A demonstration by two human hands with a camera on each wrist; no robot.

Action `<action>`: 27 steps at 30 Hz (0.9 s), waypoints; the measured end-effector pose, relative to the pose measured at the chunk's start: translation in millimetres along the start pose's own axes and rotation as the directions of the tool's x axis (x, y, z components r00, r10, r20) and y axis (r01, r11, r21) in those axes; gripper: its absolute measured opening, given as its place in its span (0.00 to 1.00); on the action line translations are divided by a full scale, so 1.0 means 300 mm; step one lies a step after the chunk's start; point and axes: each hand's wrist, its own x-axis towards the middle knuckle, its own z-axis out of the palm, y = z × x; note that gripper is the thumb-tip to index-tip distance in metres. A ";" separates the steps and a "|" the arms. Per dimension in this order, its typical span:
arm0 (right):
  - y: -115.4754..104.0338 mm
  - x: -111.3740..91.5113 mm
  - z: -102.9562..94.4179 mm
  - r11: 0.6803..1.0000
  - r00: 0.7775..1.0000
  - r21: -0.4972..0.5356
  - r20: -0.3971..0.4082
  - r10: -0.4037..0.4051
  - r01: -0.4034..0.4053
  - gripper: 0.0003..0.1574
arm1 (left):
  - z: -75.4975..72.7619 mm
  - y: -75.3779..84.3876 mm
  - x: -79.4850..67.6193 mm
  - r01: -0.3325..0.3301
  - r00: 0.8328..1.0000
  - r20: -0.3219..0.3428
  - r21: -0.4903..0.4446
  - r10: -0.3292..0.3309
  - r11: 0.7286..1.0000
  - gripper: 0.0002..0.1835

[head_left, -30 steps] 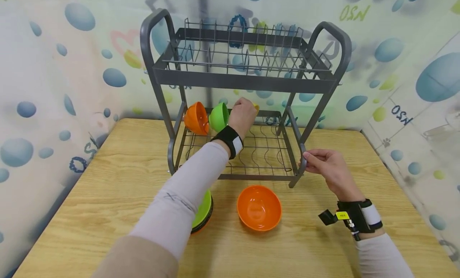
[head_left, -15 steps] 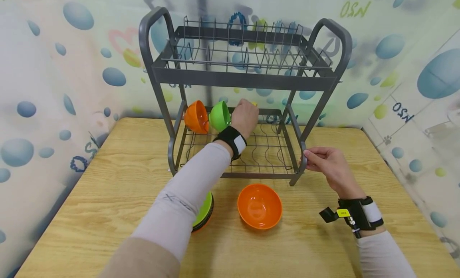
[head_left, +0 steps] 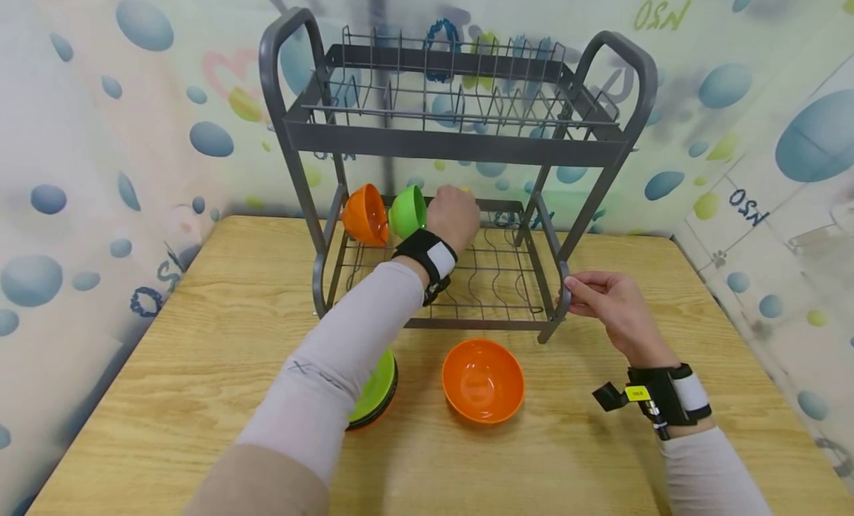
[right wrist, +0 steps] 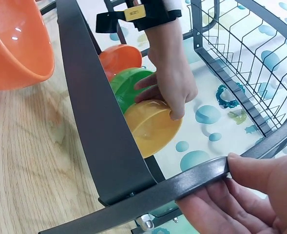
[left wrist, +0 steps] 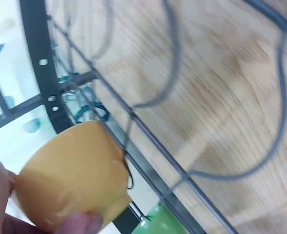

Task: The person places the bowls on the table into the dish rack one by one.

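Inside the lower tier of a dark grey two-tier dish rack (head_left: 460, 141), my left hand (head_left: 454, 219) pinches a yellow bowl (right wrist: 155, 127) by its rim. The left wrist view shows that yellow bowl (left wrist: 75, 175) tilted on its side against the rack's wires, thumb and fingers at its edge. Beside it a green bowl (head_left: 407, 212) and an orange bowl (head_left: 364, 215) stand tilted in the same tier. My right hand (head_left: 617, 312) holds the rack's right side bar (right wrist: 201, 176) between thumb and fingers. In the head view the left hand hides most of the yellow bowl.
An orange bowl (head_left: 483, 381) stands upright on the wooden table (head_left: 200, 338) in front of the rack. Left of it is a stack of bowls with a green one (head_left: 376, 390) on top, partly hidden by my left forearm. A patterned wall covering (head_left: 133, 116) rises behind.
My left hand has shifted slightly and turned at the wrist, still on the yellow bowl in the lower tier. My right hand stays on the side bar.
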 end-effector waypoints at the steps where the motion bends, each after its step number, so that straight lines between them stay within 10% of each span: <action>1: -0.002 0.000 0.000 1.000 1.000 -0.002 -0.003 -0.001 0.001 0.32 | -0.007 -0.003 -0.002 -0.016 1.000 0.012 0.020 0.016 1.000 0.23; 7: -0.003 -0.002 0.001 1.000 1.000 -0.027 -0.016 -0.001 0.001 0.32 | -0.024 -0.030 -0.013 0.001 1.000 0.012 -0.167 0.001 0.986 0.25; 13: -0.002 -0.003 0.001 1.000 1.000 -0.013 0.001 0.014 -0.014 0.32 | -0.043 -0.077 -0.048 0.120 0.992 0.033 -0.580 -0.124 0.806 0.33; 27: 0.001 -0.004 0.000 1.000 1.000 -0.021 0.004 0.015 -0.015 0.33 | -0.098 -0.321 -0.348 -0.224 0.974 -0.136 -0.707 0.182 0.671 0.29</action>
